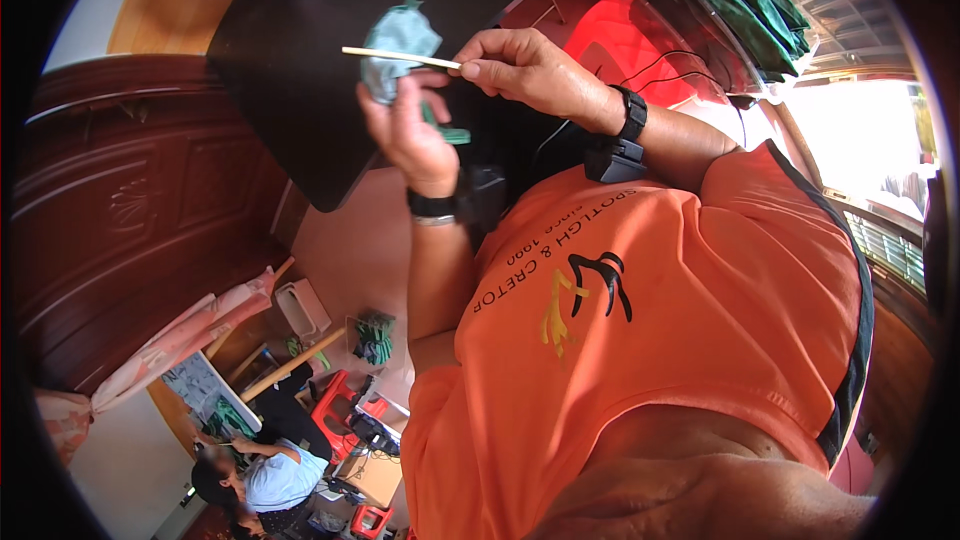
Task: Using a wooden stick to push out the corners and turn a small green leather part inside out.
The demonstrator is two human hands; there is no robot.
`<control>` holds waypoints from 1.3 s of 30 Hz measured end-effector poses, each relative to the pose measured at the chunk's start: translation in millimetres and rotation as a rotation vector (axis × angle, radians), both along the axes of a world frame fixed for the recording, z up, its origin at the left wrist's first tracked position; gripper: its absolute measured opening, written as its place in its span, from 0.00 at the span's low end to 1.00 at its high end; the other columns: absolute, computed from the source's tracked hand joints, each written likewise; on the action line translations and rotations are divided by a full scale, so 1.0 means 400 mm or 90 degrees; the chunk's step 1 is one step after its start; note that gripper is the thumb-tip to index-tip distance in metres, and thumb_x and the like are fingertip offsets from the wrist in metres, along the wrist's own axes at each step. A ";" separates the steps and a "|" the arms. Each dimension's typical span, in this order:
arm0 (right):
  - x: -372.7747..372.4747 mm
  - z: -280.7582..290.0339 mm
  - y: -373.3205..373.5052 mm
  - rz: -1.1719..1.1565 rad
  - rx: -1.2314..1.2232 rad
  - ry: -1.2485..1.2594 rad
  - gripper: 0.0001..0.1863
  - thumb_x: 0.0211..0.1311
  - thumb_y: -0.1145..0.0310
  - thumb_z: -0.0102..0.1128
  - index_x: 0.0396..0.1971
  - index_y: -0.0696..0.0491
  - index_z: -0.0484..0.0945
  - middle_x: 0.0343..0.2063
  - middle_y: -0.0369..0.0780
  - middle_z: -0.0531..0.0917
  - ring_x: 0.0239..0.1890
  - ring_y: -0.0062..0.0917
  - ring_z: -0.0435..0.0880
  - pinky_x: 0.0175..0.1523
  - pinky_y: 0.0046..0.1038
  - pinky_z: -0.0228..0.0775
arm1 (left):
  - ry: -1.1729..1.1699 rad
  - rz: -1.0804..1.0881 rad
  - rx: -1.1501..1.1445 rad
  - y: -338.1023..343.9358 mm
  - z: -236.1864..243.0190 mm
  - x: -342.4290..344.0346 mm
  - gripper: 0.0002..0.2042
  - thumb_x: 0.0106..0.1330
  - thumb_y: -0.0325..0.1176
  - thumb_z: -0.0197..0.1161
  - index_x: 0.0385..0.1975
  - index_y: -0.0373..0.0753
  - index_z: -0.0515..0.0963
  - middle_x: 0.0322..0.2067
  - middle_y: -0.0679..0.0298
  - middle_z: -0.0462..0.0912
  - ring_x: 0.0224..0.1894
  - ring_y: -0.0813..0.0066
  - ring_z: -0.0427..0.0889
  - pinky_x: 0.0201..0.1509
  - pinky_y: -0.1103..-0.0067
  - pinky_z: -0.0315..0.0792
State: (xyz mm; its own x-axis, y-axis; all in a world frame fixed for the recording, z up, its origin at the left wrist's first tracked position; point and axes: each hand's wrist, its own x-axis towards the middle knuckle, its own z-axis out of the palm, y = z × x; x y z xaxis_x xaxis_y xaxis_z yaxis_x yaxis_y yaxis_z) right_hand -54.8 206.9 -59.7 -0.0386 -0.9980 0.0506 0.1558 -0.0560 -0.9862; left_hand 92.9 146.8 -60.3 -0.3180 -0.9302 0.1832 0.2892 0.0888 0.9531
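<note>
Overhead, teal fabric piece, thin stick.

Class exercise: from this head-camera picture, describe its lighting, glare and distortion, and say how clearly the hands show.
Head view: strong fisheye bend with a dark rim; daylight blows out the window at right; red glare on the glass shelf; the left hand gripping green fabric and right hand pinching a thin stick are evenly lit, fairly sharp.

Orange T-shirt with black trim, black wristbands on both wrists
</note>
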 end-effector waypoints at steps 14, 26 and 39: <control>-0.069 0.022 0.014 -0.070 -0.193 0.371 0.08 0.58 0.68 0.58 0.35 0.53 0.79 0.24 0.39 0.82 0.27 0.27 0.81 0.33 0.25 0.71 | -0.168 -0.039 -0.014 -0.060 0.083 0.087 0.12 0.55 0.24 0.51 0.40 0.32 0.69 0.27 0.58 0.78 0.17 0.84 0.65 0.22 0.88 0.59; -0.048 -0.014 0.013 0.022 -0.154 0.331 0.08 0.59 0.71 0.56 0.37 0.55 0.78 0.26 0.37 0.80 0.29 0.23 0.79 0.35 0.23 0.69 | -0.462 -0.097 -0.314 -0.070 0.073 0.099 0.11 0.60 0.28 0.49 0.39 0.33 0.74 0.27 0.60 0.78 0.25 0.76 0.73 0.31 0.81 0.68; -0.025 -0.001 -0.020 0.066 -0.296 0.338 0.25 0.61 0.77 0.48 0.60 0.50 0.64 0.18 0.35 0.70 0.19 0.19 0.69 0.29 0.23 0.64 | -0.401 -0.146 -0.214 -0.062 0.091 0.081 0.12 0.58 0.26 0.52 0.42 0.34 0.69 0.23 0.65 0.73 0.24 0.79 0.68 0.29 0.82 0.65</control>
